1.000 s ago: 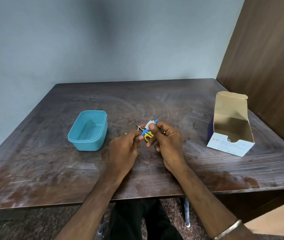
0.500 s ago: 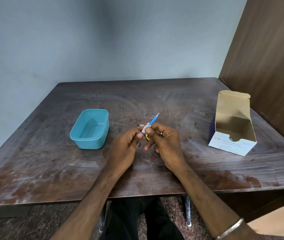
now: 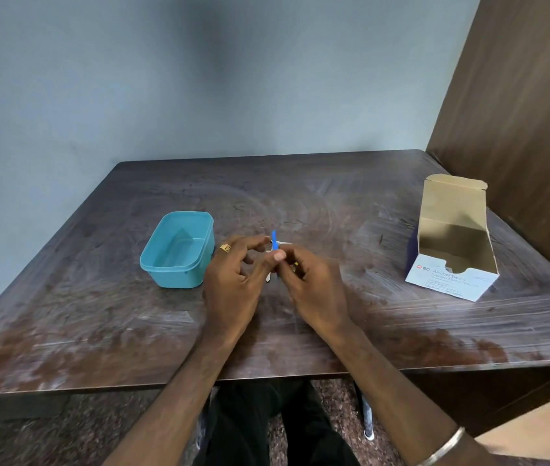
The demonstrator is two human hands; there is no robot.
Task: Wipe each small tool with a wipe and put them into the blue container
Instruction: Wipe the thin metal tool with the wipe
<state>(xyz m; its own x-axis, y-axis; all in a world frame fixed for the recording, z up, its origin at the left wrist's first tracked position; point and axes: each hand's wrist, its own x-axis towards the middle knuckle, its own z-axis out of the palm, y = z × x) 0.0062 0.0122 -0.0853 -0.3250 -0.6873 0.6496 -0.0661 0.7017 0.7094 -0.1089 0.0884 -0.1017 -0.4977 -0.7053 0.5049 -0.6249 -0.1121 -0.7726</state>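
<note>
Overhead, both hands [image 3: 233, 284] [image 3: 313, 287] pinch a blue tool [image 3: 273, 237] above a scuffed dark table [image 3: 334, 203] cornered by walls.

A worn dark wooden table [image 3: 300, 331] stands against a pale blue-grey wall [image 3: 199, 79], a brown wood panel [image 3: 528, 112] at its right.

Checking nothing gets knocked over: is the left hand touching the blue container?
Apart. The head view shows a strip of bare table between the left hand and the blue container beside it.
</note>
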